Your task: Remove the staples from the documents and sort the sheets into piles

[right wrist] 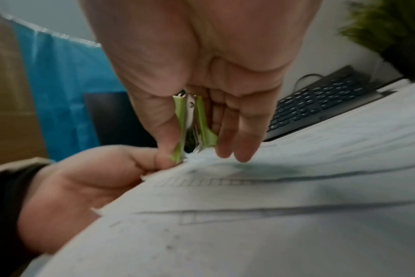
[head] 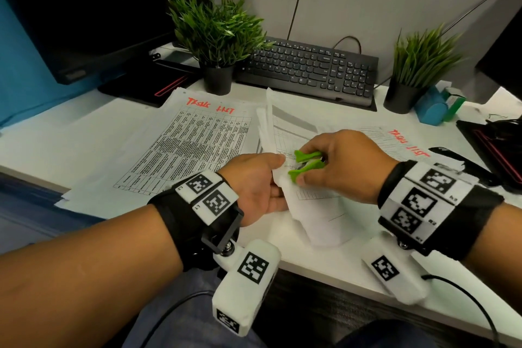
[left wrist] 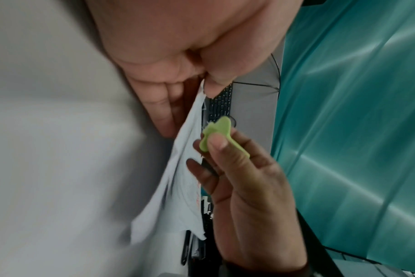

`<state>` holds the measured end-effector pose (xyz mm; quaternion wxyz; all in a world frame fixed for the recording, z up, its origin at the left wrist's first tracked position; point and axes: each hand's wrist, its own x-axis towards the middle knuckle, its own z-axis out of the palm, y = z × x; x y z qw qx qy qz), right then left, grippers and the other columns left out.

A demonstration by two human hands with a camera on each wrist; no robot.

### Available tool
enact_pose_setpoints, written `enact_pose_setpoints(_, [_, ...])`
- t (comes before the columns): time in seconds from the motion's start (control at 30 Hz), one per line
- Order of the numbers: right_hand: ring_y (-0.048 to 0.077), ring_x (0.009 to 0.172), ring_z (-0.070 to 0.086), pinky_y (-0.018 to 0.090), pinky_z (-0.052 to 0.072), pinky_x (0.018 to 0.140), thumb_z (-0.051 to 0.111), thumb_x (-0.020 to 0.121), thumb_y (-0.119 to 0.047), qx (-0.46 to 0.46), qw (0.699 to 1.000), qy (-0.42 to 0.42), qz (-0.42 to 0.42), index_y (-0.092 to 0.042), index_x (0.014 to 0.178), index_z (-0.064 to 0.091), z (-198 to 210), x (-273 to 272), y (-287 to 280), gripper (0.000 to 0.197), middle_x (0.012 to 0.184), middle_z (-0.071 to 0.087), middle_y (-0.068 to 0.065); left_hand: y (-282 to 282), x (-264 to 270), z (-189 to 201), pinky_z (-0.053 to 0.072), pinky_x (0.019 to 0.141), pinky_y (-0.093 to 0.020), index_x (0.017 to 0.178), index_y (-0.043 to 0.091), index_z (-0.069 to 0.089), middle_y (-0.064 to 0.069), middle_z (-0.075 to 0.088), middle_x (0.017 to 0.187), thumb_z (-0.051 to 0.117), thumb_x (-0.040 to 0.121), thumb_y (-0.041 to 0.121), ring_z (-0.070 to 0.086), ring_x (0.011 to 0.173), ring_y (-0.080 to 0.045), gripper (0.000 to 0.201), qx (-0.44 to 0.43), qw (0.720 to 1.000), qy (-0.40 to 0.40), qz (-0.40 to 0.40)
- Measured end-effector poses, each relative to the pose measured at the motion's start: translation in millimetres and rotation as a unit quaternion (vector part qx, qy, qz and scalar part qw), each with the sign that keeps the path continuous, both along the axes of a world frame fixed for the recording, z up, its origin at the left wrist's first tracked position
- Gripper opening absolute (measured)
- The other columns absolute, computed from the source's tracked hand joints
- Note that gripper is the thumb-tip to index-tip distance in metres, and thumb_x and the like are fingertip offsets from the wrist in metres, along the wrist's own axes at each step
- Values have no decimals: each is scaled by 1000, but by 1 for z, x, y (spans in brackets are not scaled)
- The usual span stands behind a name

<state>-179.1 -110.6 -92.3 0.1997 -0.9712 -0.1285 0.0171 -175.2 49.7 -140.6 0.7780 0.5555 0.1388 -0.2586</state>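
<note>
A stapled document [head: 293, 133] of white printed sheets is lifted off the desk at centre. My left hand [head: 254, 186] pinches its near corner between thumb and fingers [left wrist: 216, 78]. My right hand [head: 333, 164] grips a green staple remover [head: 306, 164] by thumb and forefinger. The remover's metal claws [right wrist: 194, 144] touch the corner of the document [right wrist: 249, 206] right beside my left thumb [right wrist: 145, 161]. A pile of sheets headed "Tasks list" [head: 180, 147] lies flat to the left. Another such sheet [head: 395, 141] lies to the right, partly under my right hand.
A black keyboard [head: 310, 68] sits behind the papers, between two potted plants [head: 217, 34] [head: 418, 65]. A monitor [head: 93, 8] stands at back left. A blue and green holder [head: 437, 104] and dark items [head: 497, 144] lie at right. The desk edge [head: 324, 268] runs under my wrists.
</note>
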Motion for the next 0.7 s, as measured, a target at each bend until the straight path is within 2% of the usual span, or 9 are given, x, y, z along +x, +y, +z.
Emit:
enact_pose_setpoints(0.07, [8, 74, 62, 21, 50, 69, 86, 71, -37, 64, 997, 14, -32, -26, 101, 70, 5, 5, -16, 36, 86, 67, -8, -1, 4, 8, 62, 56, -37, 129, 4, 63, -17, 76, 113, 47, 105, 19, 76, 79, -27, 33, -6, 1000, 4, 15])
enact_pose_setpoints(0.13, [21, 82, 68, 35, 61, 76, 86, 72, -28, 140, 986, 57, -75, -25, 108, 70, 9, 10, -40, 39, 96, 69, 1, -2, 11, 19, 61, 53, -34, 130, 3, 62, -17, 75, 116, 46, 104, 15, 75, 78, -25, 33, -2, 1000, 1, 27])
enact_pose_setpoints(0.2, [26, 92, 67, 43, 61, 81, 83, 75, -23, 142, 978, 96, -121, -32, 111, 67, 12, 11, -66, 40, 105, 66, 3, -1, 19, 33, 62, 52, -34, 129, 1, 61, -16, 75, 112, 44, 102, 10, 73, 76, -25, 33, 10, 999, -6, 30])
enact_pose_setpoints(0.33, [11, 90, 58, 30, 49, 79, 83, 71, -39, -115, 974, 101, -165, -34, 109, 61, 8, 10, -102, 44, 100, 61, -10, -1, 29, 55, 63, 58, -34, 120, 0, 63, -15, 73, 95, 44, 99, 4, 71, 66, -24, 29, 56, 998, -30, 27])
enact_pose_setpoints(0.4, [9, 91, 58, 29, 51, 81, 83, 68, -44, -177, 963, 130, -157, -36, 116, 57, 7, 9, -102, 56, 99, 60, -16, -5, 32, 64, 63, 62, -34, 109, 0, 65, -17, 73, 95, 44, 98, -1, 69, 68, -26, 23, 80, 995, -49, 21])
enact_pose_setpoints(0.5, [13, 104, 58, 30, 51, 91, 82, 69, -50, -215, 962, 112, -125, -36, 129, 52, 23, 10, -86, 69, 119, 61, -10, -14, 38, 77, 62, 60, -35, 111, -3, 63, -22, 73, 110, 48, 98, -3, 70, 73, -29, 20, 106, 991, -75, 21])
enact_pose_setpoints(0.6, [16, 96, 65, 28, 51, 81, 74, 84, -43, -73, 992, -51, -90, -28, 111, 68, 53, 20, -56, 32, 106, 70, -7, -26, 41, 91, 62, 61, -34, 109, -4, 63, -22, 72, 110, 50, 97, -3, 69, 72, -28, 18, 136, 986, -96, 16])
enact_pose_setpoints(0.63, [18, 89, 69, 30, 56, 76, 74, 86, -39, 25, 993, -68, -89, -24, 98, 72, 60, 24, -44, 20, 94, 73, -5, -29, 42, 95, 61, 56, -33, 105, -3, 63, -21, 72, 102, 50, 96, -4, 69, 66, -26, 16, 138, 985, -104, 17])
enact_pose_setpoints(0.7, [21, 80, 74, 38, 63, 70, 79, 82, -35, 159, 983, -24, -89, -18, 84, 75, 67, 29, -23, 18, 81, 75, 2, -35, 40, 101, 61, 53, -34, 93, -2, 63, -20, 72, 85, 49, 94, -8, 69, 56, -24, 16, 133, 984, -119, 18])
